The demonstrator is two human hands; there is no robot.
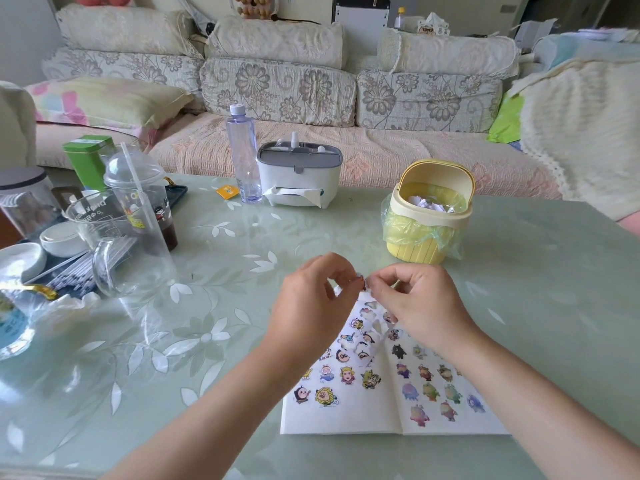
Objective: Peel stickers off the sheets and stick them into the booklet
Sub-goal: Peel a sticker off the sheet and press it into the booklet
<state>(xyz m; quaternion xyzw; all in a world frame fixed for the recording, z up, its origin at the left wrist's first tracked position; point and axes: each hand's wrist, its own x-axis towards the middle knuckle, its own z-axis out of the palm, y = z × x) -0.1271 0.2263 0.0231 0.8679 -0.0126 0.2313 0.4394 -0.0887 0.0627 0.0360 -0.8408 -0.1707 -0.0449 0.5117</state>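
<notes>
Green-tinted glass patterned with white leaves tops the table [536, 271] where a person works with stickers. At far left stand a clear domed cup [138, 188] with a straw and a glass jug [121, 244], with a green tin [88, 157] behind them. Further right, a clear plastic bottle [242, 157] stands just beside a white and grey tissue box [299, 174].

At centre the left hand [311, 306] is raised above the table, its thumb and forefinger curled and pinching a small reddish sticker [362, 282]. The right hand [415, 306] meets it from the other side, its fingertips also pinching the sticker while its other fingers curl loosely. Whether the sticker has come fully away from its backing cannot be told.

Just below the hands, a curled sticker sheet [367, 337] lies on the open booklet [346, 422]. The booklet is flat on the table near the person, with rows of cartoon stickers on both pages. Beyond the right hand stands a small yellow bin [420, 252], lined with a bag and holding crumpled paper.
</notes>
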